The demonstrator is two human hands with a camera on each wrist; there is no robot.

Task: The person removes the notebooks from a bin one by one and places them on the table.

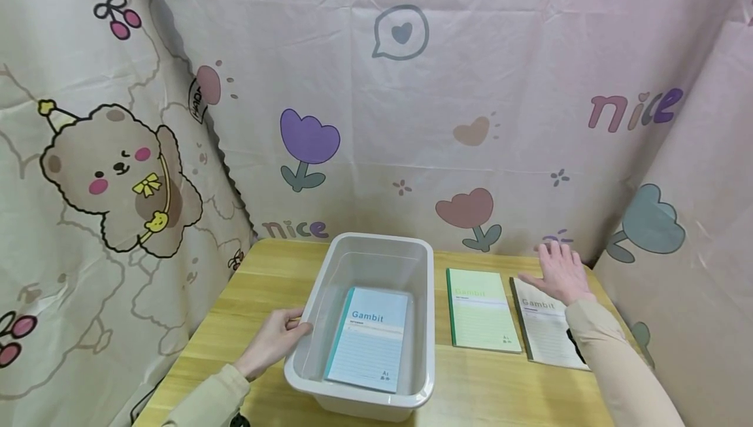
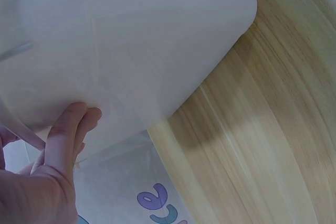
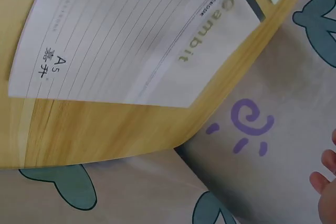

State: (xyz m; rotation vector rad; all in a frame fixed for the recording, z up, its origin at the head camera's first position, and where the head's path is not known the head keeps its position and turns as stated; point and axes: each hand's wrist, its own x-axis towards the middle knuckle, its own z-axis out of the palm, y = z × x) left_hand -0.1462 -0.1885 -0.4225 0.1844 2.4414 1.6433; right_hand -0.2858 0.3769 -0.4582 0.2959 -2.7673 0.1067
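My left hand point(image 1: 276, 339) pinches the left rim of a pale plastic bin point(image 1: 430, 322), thumb on one side of the wall and fingers on the other. In the left wrist view the fingers point(image 2: 65, 135) press flat against the bin's outer wall point(image 2: 157, 40). Inside the bin lies a blue notebook point(image 1: 372, 348) marked "Gambit". At the right my right hand point(image 1: 563, 273) hovers over the upper part of a white notebook point(image 1: 544, 329) with a dark spine, fingers spread and holding nothing. In the right wrist view the white notebook point(image 3: 121, 40) lies flat, with fingertips at the right edge.
A green notebook point(image 1: 485, 316) lies on the wooden table point(image 1: 488, 381) between the bin and the white notebook. Behind the table and along both sides hangs a printed curtain point(image 1: 365, 119), close to the table's edges.
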